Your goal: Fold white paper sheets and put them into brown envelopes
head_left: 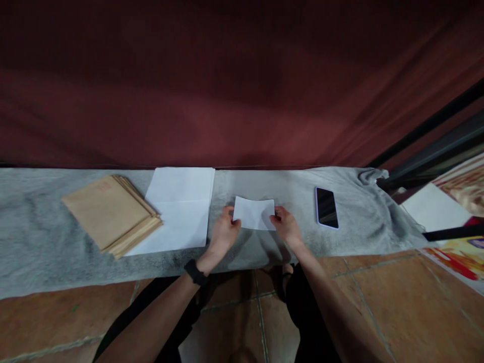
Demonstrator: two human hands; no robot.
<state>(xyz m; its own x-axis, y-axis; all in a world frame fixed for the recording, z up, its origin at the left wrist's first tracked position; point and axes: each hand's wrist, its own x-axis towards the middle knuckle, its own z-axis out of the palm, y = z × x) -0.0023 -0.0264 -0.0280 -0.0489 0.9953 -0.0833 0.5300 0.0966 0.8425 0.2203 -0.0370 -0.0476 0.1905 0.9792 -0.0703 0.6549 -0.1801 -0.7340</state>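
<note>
Between my two hands is a small white sheet of paper (pixel 254 214), held over the grey cloth and bowed a little along its top edge. My left hand (pixel 225 230) pinches its left edge, thumb on top. At the opposite edge my right hand (pixel 286 225) grips the paper the same way. The fingers beneath the sheet are partly hidden. To the left of my left hand lie larger white paper sheets (pixel 181 217), and a stack of brown envelopes (pixel 109 209) overlaps their left side.
A phone (pixel 327 207) with a dark screen lies right of my right hand. The grey cloth (pixel 298 186) covers a long narrow surface against a dark red curtain (pixel 242 121). Printed sheets (pixel 459 257) and dark bars (pixel 434 118) are at the far right. Tiled floor (pixel 363 297) shows below.
</note>
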